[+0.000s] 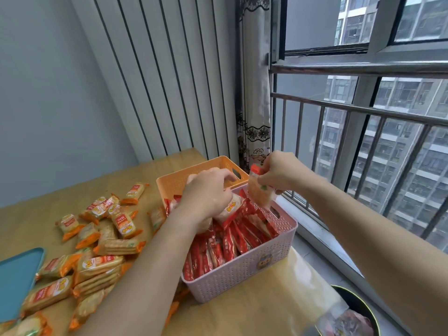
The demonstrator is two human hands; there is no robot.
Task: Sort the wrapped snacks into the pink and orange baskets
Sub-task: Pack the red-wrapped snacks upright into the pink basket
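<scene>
The pink basket stands on the wooden table, packed with red-wrapped snacks. Behind it stands the orange basket; its inside is mostly hidden by my left hand. My left hand reaches over the pink basket's far end and grips a red-wrapped snack lying on the pile. My right hand pinches another red-wrapped snack by its top edge, hanging above the pink basket's far right corner. Several orange-wrapped snacks lie loose on the table to the left.
A teal lid or tray lies at the table's left edge. A dark round tin sits at the lower right, by the windowsill. A barred window runs along the right, a curtain and ribbed wall panel behind the baskets.
</scene>
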